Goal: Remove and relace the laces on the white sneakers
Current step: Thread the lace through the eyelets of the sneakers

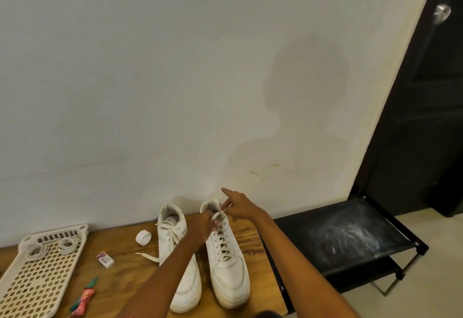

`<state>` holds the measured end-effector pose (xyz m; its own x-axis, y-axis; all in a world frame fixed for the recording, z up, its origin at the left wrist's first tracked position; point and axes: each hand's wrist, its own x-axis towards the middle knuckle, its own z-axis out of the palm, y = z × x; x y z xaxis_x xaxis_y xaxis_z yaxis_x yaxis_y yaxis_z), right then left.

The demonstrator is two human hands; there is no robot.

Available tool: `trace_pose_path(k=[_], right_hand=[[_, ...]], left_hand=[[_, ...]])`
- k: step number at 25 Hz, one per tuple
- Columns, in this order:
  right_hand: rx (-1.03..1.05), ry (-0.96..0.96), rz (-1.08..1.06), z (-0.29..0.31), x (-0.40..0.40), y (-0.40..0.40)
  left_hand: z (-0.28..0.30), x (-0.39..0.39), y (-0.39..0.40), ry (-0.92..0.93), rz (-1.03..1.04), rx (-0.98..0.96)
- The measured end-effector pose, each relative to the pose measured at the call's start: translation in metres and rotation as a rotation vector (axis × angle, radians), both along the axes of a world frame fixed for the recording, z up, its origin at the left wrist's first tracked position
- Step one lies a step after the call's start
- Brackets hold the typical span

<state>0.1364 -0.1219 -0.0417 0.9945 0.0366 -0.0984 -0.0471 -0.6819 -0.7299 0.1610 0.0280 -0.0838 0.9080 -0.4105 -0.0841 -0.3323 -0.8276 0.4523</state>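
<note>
Against the pale wall [175,67], at six o'clock in the view, the wooden surface [120,280] carries two white sneakers side by side, toes toward the camera. At the surface's nine o'clock lies a perforated tray [32,285] with coiled laces. The right sneaker [229,267] is laced to its upper eyelets; the left sneaker [179,255] trails a loose lace end [147,256] toward eight o'clock. Both hands meet at the right sneaker's collar, at its twelve o'clock: the left hand [204,226] grips the lace [217,217], fingers curled; the right hand [238,207] pinches it, index finger pointing out straight.
</note>
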Motion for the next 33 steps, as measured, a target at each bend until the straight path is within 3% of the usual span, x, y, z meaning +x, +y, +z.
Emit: trace_pose_path(k=[3,6,9,18,21,25,27,29,31,33], right_hand=[[-0.071,-0.134,-0.111,-0.029,-0.013,0.003],[-0.088,-0.155,0.017,-0.040,-0.026,0.021],[-0.182,-0.191,-0.047,-0.044,-0.028,0.034],[0.169,-0.007,0.020,-0.034,-0.029,0.013],[0.093,-0.132,-0.010,-0.041,-0.029,0.016],[0.172,-0.263,-0.121,-0.042,-0.034,0.022],[0.070,-0.350,-0.168,-0.037,-0.037,0.017],[-0.222,-0.342,-0.198,-0.030,-0.041,0.008],[-0.570,-0.230,-0.228,-0.025,-0.050,-0.002],[-0.783,-0.091,-0.194,-0.019,-0.058,-0.011]], left_hand=[[0.009,0.002,0.000,0.052,0.058,-0.156],[0.013,-0.001,0.000,0.087,0.078,-0.228],[0.013,-0.003,0.005,0.080,0.027,-0.278],[-0.002,-0.004,0.019,-0.043,-0.087,-0.350],[-0.006,-0.006,0.011,0.002,-0.051,-0.316],[-0.010,-0.006,0.010,0.001,-0.011,-0.308],[-0.003,-0.009,0.008,-0.002,0.007,-0.312],[0.002,-0.012,0.006,-0.009,0.062,-0.338],[0.001,-0.017,0.004,0.010,0.077,-0.334],[-0.001,-0.021,0.000,0.006,0.091,-0.291]])
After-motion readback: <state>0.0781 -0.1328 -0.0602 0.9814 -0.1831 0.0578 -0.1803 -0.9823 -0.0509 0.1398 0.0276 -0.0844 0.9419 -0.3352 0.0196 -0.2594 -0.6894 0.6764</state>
